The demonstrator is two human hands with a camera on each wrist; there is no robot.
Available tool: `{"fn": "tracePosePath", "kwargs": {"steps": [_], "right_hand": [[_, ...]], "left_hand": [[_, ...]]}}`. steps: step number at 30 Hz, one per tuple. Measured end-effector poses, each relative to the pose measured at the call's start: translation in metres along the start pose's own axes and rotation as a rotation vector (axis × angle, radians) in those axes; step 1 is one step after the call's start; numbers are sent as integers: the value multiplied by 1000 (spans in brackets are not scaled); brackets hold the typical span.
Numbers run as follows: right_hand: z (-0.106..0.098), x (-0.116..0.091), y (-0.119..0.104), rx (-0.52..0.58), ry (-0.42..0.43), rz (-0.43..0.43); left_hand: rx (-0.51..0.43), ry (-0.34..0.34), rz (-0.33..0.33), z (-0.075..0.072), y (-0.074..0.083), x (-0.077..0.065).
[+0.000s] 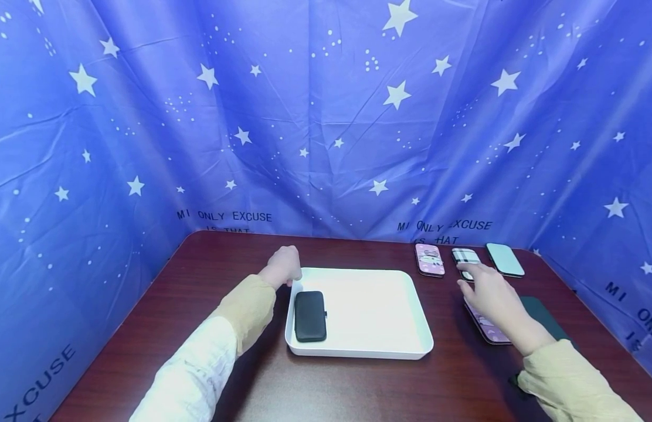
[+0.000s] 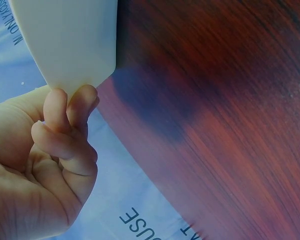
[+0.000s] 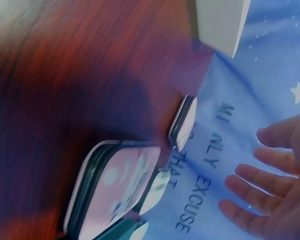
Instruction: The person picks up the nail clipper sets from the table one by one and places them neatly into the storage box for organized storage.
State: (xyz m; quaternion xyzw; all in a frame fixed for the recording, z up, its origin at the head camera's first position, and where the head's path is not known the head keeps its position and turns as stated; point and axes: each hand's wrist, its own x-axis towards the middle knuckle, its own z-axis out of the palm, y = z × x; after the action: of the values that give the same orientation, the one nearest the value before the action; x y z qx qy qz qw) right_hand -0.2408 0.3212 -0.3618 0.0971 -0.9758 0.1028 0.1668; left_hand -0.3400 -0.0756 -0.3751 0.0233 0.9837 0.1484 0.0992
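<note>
My left hand (image 1: 284, 265) grips the far left corner of a white tray (image 1: 376, 310); the left wrist view has thumb and fingers pinching its rim. Inside the tray, at the left, lies a flat black case (image 1: 311, 316) with a small clasp. Over a purple patterned case (image 1: 493, 333) hovers my right hand (image 1: 486, 293), partly hiding it. Its fingers are spread and hold nothing in the right wrist view. Just beyond its fingertips, in the head view, is a black-and-white plaid case (image 1: 466, 255). A dark green case (image 1: 542, 316) sits partly behind the right wrist.
At the back right of the brown table (image 1: 352, 387) lie a pink patterned case (image 1: 429, 259) and a mint case (image 1: 505, 259). A small dark object (image 1: 518, 384) shows beside the right sleeve. A blue star-printed curtain (image 1: 326, 117) hangs around the table.
</note>
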Motion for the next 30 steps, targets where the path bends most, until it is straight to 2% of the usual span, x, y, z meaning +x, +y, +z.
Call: {"fn": "tracePosePath", "kwargs": {"steps": [16,24,30], "right_hand": [[0,-13,54,-26,-122,182],[1,-22,75,-43,-250,274],[1,-27,83,-57,-308,343]], "left_hand": [[3,-14,29,5,9,1],[20,-17,40,10,14,2],[11,-29,41,12,17,2]]}}
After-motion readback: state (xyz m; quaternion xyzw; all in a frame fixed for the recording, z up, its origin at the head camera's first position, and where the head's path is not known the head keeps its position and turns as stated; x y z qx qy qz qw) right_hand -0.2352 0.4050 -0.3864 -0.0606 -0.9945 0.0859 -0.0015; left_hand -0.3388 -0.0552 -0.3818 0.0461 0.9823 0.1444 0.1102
